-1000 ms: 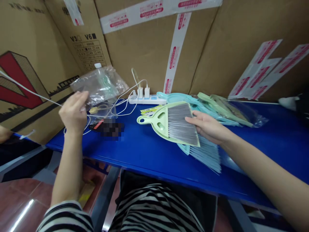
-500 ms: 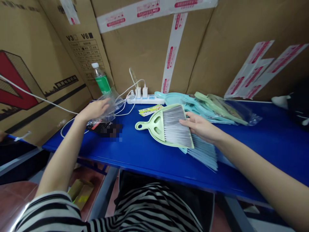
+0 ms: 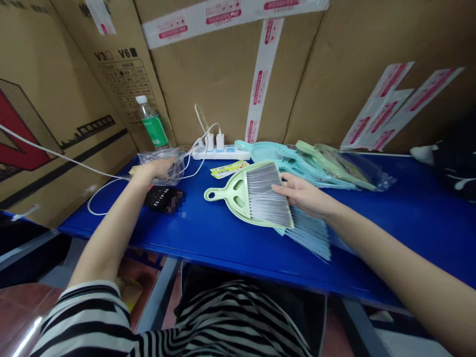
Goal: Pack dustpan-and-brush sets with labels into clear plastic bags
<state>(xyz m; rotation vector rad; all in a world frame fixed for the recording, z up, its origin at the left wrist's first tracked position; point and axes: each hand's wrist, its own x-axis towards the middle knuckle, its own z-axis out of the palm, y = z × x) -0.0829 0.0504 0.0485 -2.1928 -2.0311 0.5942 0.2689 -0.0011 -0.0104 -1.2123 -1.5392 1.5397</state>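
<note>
My right hand point(image 3: 303, 194) grips the edge of a pale green dustpan point(image 3: 217, 194), thumb on top. A brush with grey bristles point(image 3: 266, 193) lies in the pan. Beneath it, blue bristles of another brush point(image 3: 310, 235) stick out over the table. At the left, my left hand point(image 3: 160, 169) is closed on a crumpled clear plastic bag point(image 3: 174, 171); its fingertips are partly hidden. Just in front of that hand lies a black phone point(image 3: 159, 197) with a timer on its screen.
Light blue dustpans point(image 3: 267, 149) and a green one point(image 3: 334, 166) in clear wrapping lie at the back. A white power strip point(image 3: 234, 152) with chargers and cables, a green-labelled bottle point(image 3: 153, 126) and a yellow packet point(image 3: 228, 169) are nearby. Cardboard point(image 3: 223, 74) walls the blue table.
My left hand has shifted slightly right and down with the plastic bag, uncovering more of the phone's screen. My right hand still holds the green dustpan; the view has turned slightly.
</note>
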